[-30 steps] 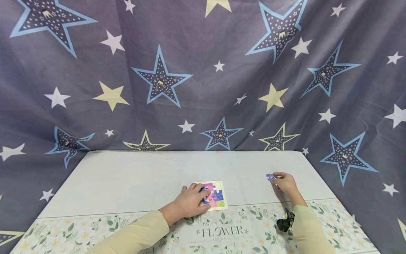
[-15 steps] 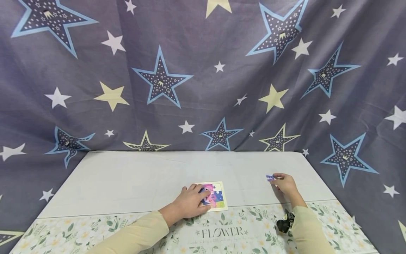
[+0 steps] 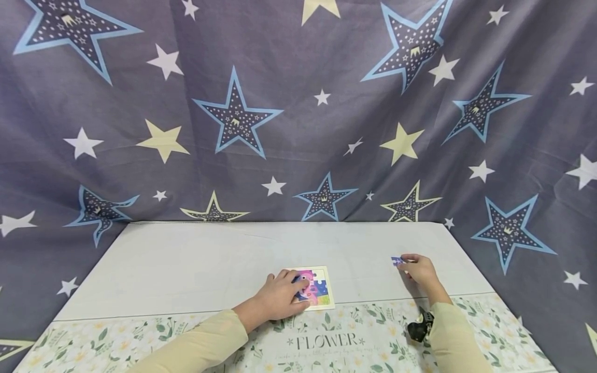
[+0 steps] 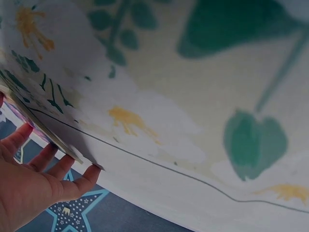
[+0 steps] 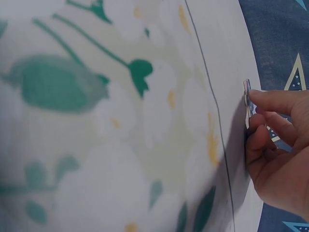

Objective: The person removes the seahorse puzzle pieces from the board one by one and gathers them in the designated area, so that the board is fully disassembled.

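Note:
A small framed jigsaw puzzle lies on the table, showing a pink cartoon figure on blue. Its upper right corner has a pale gap with no piece. Across the puzzle's left half rests my left hand, fingers spread over the picture and covering part of it. In the left wrist view the fingertips lie along the frame's edge. Farther right, my right hand pinches a blue puzzle piece with a pale star on it. The right wrist view shows that piece edge-on between thumb and fingers.
A white tabletop stretches to a dark star-patterned curtain behind and at both sides. A floral cloth printed FLOWER covers the near part. A black wrist camera sits by the right sleeve.
The piece in the right hand tilts slightly, its star face showing less than a second ago. Both hands stay in place.

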The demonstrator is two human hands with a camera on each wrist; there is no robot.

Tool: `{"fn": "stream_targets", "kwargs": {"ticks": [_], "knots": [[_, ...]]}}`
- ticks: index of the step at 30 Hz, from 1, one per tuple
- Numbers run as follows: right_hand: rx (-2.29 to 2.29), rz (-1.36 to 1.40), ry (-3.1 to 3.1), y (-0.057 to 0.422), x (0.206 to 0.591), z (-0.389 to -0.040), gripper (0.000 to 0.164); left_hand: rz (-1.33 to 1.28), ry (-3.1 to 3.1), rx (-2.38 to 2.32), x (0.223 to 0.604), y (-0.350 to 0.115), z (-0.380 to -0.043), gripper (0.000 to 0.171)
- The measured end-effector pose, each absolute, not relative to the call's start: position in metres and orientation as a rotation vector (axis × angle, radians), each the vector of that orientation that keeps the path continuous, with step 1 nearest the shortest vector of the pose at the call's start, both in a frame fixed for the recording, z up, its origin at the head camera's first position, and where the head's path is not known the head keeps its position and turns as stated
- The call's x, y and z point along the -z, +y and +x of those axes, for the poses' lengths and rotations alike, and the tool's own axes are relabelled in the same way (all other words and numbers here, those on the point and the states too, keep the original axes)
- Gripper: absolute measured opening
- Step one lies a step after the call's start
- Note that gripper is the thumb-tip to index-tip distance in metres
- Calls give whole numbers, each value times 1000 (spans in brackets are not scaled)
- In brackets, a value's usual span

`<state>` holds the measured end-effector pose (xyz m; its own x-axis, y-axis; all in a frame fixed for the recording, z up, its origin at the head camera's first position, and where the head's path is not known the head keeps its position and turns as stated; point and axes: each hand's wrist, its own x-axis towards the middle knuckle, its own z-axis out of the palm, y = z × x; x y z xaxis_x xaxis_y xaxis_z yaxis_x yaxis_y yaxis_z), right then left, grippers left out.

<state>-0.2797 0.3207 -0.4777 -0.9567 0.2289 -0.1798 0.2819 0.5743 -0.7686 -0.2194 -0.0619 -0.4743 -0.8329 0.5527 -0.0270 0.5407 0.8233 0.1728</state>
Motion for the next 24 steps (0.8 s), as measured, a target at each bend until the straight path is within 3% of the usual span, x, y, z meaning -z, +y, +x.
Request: {"fn": "stream_targets", "kwargs": {"ticks": [24], "knots": [[1431,432,2738,314,469,-274,44,875,2893,-267,469,-62,-220,57]]}}
